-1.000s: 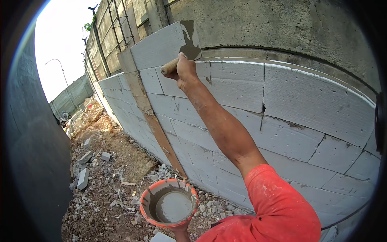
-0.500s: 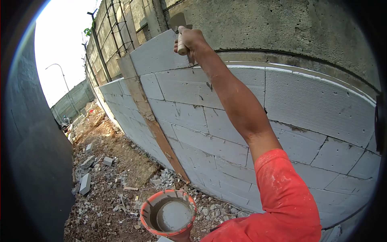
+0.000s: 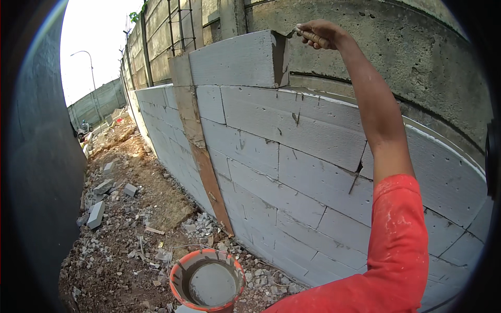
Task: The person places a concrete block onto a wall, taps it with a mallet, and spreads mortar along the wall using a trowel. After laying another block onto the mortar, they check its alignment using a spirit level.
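Observation:
My right hand [image 3: 324,32] is closed around the pale handle of a trowel [image 3: 312,36], raised just past the right end of the topmost block. Little of the trowel's blade can be made out. That white block [image 3: 232,61] sits alone on the upper course, and its end face [image 3: 281,58] looks dark grey, as if coated with mortar. Below it runs the white block wall [image 3: 292,122], with mortar smears along the joints. An orange-rimmed bucket [image 3: 241,276] stands on the ground, grey wet mortar [image 3: 213,284] inside. My left hand is out of view.
An old concrete wall [image 3: 386,52] rises close behind the block wall. A brown board [image 3: 206,177] stands against the blocks, with steel rebar [image 3: 181,23] above it. Rubble and loose blocks [image 3: 96,214] cover the ground. A dark grey wall [image 3: 39,156] borders the left.
My right hand and the trowel have moved right, from in front of the top block's upper corner to beyond its end. The block's dark end face now shows. The view has shifted slightly.

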